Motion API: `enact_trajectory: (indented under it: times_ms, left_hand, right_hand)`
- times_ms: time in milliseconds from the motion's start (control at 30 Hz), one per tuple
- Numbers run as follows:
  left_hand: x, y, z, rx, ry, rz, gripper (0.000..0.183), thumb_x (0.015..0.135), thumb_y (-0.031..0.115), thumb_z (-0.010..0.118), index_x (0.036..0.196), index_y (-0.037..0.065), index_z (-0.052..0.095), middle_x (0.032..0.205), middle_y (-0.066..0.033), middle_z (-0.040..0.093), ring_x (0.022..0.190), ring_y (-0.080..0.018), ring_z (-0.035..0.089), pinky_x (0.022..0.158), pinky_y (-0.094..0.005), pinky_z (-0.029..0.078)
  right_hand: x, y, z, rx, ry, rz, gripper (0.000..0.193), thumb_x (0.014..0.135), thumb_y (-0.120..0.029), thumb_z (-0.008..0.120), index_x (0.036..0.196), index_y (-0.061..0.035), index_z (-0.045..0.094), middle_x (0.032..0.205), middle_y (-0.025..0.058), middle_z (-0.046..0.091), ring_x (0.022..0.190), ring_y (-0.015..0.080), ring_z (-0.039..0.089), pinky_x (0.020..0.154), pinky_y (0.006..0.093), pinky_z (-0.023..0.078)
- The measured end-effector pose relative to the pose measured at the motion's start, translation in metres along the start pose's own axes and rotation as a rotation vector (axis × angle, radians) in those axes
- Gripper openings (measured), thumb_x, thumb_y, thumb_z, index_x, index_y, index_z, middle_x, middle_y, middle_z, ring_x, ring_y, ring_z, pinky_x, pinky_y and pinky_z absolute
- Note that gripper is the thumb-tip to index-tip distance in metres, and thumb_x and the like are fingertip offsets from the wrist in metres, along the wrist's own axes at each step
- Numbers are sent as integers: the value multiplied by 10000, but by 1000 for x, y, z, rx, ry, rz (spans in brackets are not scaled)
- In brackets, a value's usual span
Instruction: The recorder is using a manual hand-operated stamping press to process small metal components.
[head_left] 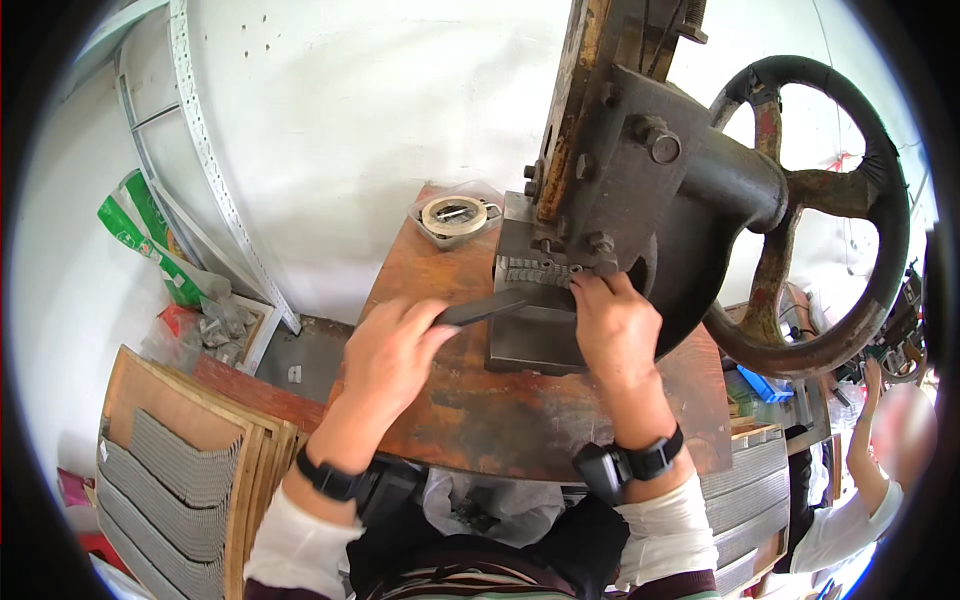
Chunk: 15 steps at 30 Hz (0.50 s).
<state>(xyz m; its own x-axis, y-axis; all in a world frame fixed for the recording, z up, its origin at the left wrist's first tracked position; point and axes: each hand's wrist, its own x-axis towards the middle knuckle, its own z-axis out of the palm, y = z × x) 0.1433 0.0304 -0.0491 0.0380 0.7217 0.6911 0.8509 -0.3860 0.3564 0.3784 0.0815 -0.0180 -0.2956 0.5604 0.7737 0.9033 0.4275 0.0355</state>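
My left hand (pixel 395 345) is closed round one end of a dark, flat bar (pixel 487 307), whose tip reaches over the near part of the press's metal bed (pixel 530 345). At the press, my right hand (pixel 617 320) has its fingertips pinched together beside a ridged grey metal piece (pixel 538 271) under the ram. Whatever those fingertips hold, if anything, is too small to make out. The hand press (pixel 640 160) is dark, worn metal, with a large spoked handwheel (pixel 775 215) on its right.
A roll of tape (pixel 453 216) lies in a clear tray on the wooden table (pixel 430 410). Trays of grey metal strips (pixel 180 470) stand at the left, with more strips (pixel 745 510) at the right. A co-worker (pixel 850 520) is at far right.
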Motion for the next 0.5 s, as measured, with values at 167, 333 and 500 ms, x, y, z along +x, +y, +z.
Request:
enact_trajectory:
  times_ms: [167,333,500]
  left_hand:
    - [48,2,42,-5,-105,101,361,753,372,744,778,37,612,721,-110,598,707,-328,594,607,-416,464]
    - [63,15,63,122,-145,34,446,734,473,734,797,38,654,749,-115,625,719,-320,606,621,-419,473]
    - [58,30,74,94,-207,-184,491,830,501,633,1061,68,659,1127,-107,599,1143,-291,495,870,-491,441]
  right_hand:
    - [-23,10,-53,165,127,-60,174,738,-24,703,900,-69,660,838,61,597,674,245,629,589,330,516]
    - [-50,25,-70,181,23,-24,181,726,-1,716,892,-46,663,858,73,599,697,242,634,597,327,522]
    - [-51,35,-101,147,91,-46,196,713,57,701,892,-16,672,891,113,605,816,269,621,706,324,501]
